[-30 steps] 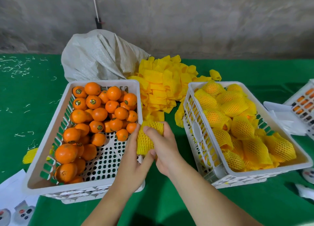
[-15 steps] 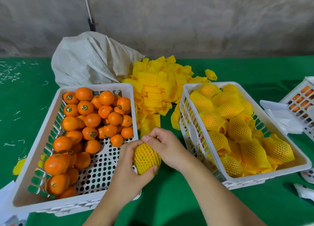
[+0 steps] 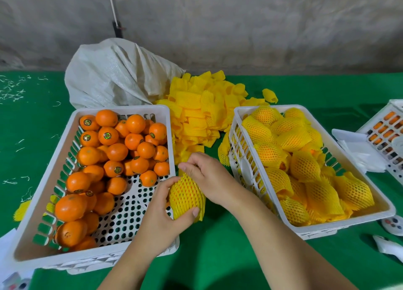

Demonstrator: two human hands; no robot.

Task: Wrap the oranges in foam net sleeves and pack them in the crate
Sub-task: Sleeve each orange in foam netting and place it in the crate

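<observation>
Honestly, the worry now is the foam net sleeve (image 3: 187, 197) sliding back off: it looks pulled nearly over the orange inside, but if I let go of the far end too soon the stretched mesh could spring back and bare the fruit, and the orange could drop onto the desk (image 3: 218, 257) and roll between the crates. My left hand (image 3: 162, 215) is wrapped around the near end of the sleeved orange, thumb across its lower front; my right hand (image 3: 209, 176) reaches in over the top, fingers curled and pinching the sleeve's far end. Both hands are clamped on it, close together, in the gap between the crate of bare oranges (image 3: 122, 113) on the left side of the desk and the packing crate (image 3: 340, 222) on the right, just above the desk's near middle.
</observation>
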